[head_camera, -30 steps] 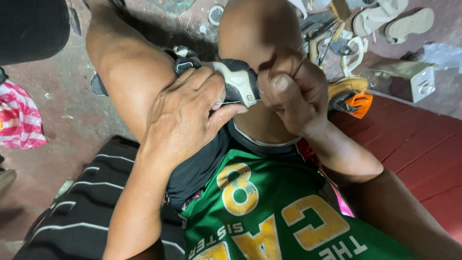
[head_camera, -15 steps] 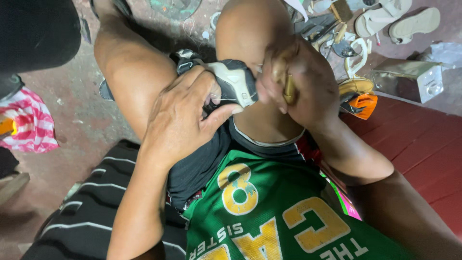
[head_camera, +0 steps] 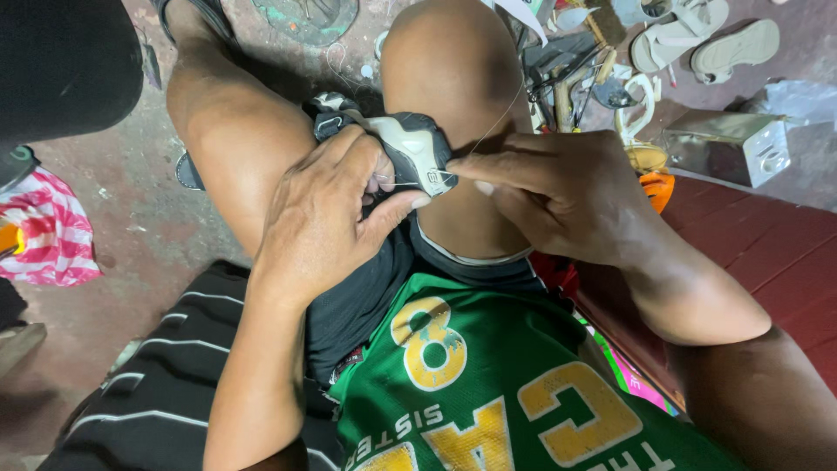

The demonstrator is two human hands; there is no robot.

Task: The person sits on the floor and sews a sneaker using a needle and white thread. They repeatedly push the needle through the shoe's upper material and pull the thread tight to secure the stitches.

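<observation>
A black, grey and white shoe (head_camera: pixel 410 148) is wedged between my bare knees, heel end toward me. My left hand (head_camera: pixel 327 214) clasps it from the left, thumb under the heel and fingers over the top. My right hand (head_camera: pixel 558 192) sits just right of the shoe, with fingertips pinched at the shoe's edge. A thin pale thread (head_camera: pixel 497 122) runs up from there across my right knee. Whether a needle or awl is in the fingers is hidden.
Tools and scraps (head_camera: pixel 575 74) lie on the floor beyond my right knee, with pale sandals (head_camera: pixel 697 39) and a metal box (head_camera: pixel 732 144) farther right. A striped pink bag (head_camera: pixel 48 235) lies at the left. A red ledge (head_camera: pixel 767 244) runs at the right.
My right hand has come down from above the shoe, where it held a wooden-handled tool, and now pinches at the shoe's edge. The left hand keeps its grip.
</observation>
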